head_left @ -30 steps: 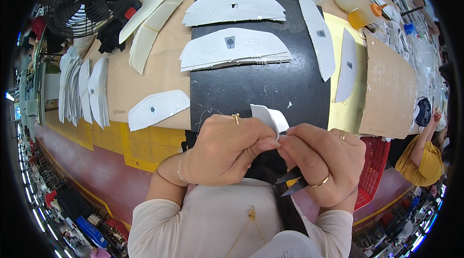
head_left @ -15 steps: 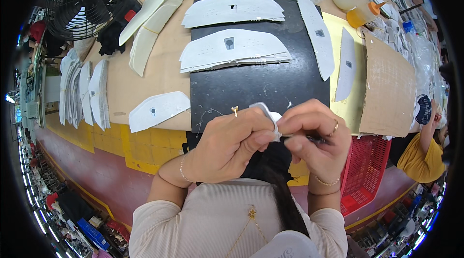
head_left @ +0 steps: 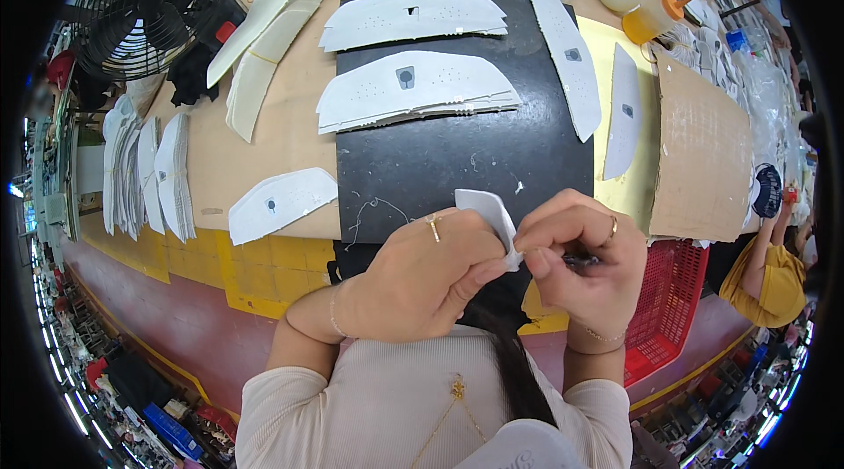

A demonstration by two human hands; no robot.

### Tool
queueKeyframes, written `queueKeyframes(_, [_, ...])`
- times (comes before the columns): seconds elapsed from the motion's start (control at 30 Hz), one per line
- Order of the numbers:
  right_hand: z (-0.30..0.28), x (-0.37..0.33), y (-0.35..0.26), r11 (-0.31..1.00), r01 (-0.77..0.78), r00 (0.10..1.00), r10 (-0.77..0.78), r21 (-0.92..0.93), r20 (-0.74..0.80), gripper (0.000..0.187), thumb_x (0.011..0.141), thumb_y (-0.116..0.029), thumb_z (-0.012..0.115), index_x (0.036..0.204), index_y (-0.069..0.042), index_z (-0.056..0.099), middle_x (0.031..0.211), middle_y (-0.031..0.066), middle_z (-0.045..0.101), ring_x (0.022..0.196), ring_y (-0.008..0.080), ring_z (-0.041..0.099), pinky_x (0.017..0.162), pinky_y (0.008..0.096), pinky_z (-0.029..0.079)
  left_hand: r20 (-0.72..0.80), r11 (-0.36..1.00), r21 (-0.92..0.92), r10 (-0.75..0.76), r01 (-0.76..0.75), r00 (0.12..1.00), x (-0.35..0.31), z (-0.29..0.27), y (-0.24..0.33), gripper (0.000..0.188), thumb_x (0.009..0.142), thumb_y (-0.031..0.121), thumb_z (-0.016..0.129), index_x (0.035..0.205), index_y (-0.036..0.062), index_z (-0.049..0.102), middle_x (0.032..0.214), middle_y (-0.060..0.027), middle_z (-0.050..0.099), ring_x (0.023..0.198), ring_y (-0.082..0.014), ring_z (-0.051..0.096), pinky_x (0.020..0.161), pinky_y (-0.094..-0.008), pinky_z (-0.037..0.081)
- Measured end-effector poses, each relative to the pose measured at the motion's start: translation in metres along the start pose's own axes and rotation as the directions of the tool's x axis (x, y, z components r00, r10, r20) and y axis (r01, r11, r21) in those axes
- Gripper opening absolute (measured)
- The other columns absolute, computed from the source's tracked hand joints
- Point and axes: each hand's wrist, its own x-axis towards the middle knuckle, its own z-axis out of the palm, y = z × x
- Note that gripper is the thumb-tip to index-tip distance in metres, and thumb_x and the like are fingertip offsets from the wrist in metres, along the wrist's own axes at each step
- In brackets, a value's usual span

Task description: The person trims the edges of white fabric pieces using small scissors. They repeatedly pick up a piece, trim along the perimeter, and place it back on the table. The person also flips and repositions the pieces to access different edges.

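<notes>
My left hand (head_left: 422, 271) is closed around a small white fabric piece (head_left: 485, 203), folded or curved, held up over the near edge of the black mat (head_left: 422, 166). At that piece's right edge, the thumb and forefinger of my right hand (head_left: 585, 258) are pinched together; what is between their tips is too small to tell. Something dark shows inside the right hand's curled fingers, mostly hidden. Beyond my hands, a stack of curved white panels (head_left: 413, 93) with a grey patch lies on the mat, with another stack (head_left: 413, 19) behind it. A single white panel (head_left: 283, 205) lies left of the mat.
A black fan (head_left: 149, 7) stands far left, near cream strips (head_left: 277, 29) and white stacks (head_left: 176, 174). To the right are a cardboard sheet (head_left: 701, 144), a glue bottle (head_left: 649, 21) and a red basket (head_left: 664, 311). Another person in yellow (head_left: 763, 284) sits at far right.
The white piece has turned in my left hand, so more of its flat face shows. My right fingertips have shifted slightly down along its edge. The whole view has moved a little.
</notes>
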Motion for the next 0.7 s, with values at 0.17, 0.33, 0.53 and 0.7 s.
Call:
queueKeyframes(0.17, [-0.001,0.0,0.005,0.875,-0.177,0.981,0.194,0.45,0.009,0.01,0.08,0.004,0.073,0.09,0.004,0.07,0.088,0.0074,0.066,0.056,0.0028,0.055,0.051,0.0175,0.039,-0.026,0.999,-0.042,0.001,-0.002,1.0,0.004,-0.004,-0.002,0.007,0.092,0.004,0.064,0.098,0.001,0.06,0.092,-0.0146,0.059,0.08,-0.0327,0.061,0.068,-0.036,0.05])
queueKeyframes(0.33, [-0.003,0.003,-0.005,0.957,-0.233,0.973,0.229,0.173,0.04,0.026,0.075,-0.015,0.086,0.08,-0.002,0.064,0.085,0.0017,0.065,0.056,0.0028,0.051,0.051,0.0181,0.04,0.029,0.999,-0.036,-0.018,0.019,0.999,0.002,-0.005,0.0,0.01,0.089,0.002,0.066,0.097,0.0007,0.06,0.094,-0.0134,0.059,0.083,-0.0323,0.06,0.071,-0.0376,0.05])
queueKeyframes(0.53, [-0.016,0.018,-0.019,0.928,-0.084,0.915,0.216,-0.362,0.341,0.046,0.061,-0.028,0.093,0.067,-0.002,0.056,0.057,0.0021,0.051,0.052,0.0112,0.05,0.048,0.0266,0.034,0.148,0.998,-0.052,0.028,-0.02,0.989,0.004,-0.004,0.0,0.01,0.088,0.002,0.066,0.095,0.0012,0.059,0.092,-0.0129,0.059,0.085,-0.0319,0.059,0.076,-0.0393,0.049])
queueKeyframes(0.7, [-0.022,0.022,-0.007,0.997,-0.082,0.878,0.073,-0.002,0.473,0.03,0.071,-0.013,0.085,0.063,0.0,0.06,0.058,0.0055,0.055,0.05,0.0149,0.051,0.046,0.0294,0.035,0.258,0.956,-0.277,-0.022,0.096,0.966,0.004,-0.012,-0.002,0.007,0.092,0.007,0.063,0.093,0.0016,0.058,0.091,-0.0128,0.06,0.085,-0.0301,0.06,0.076,-0.0379,0.049])
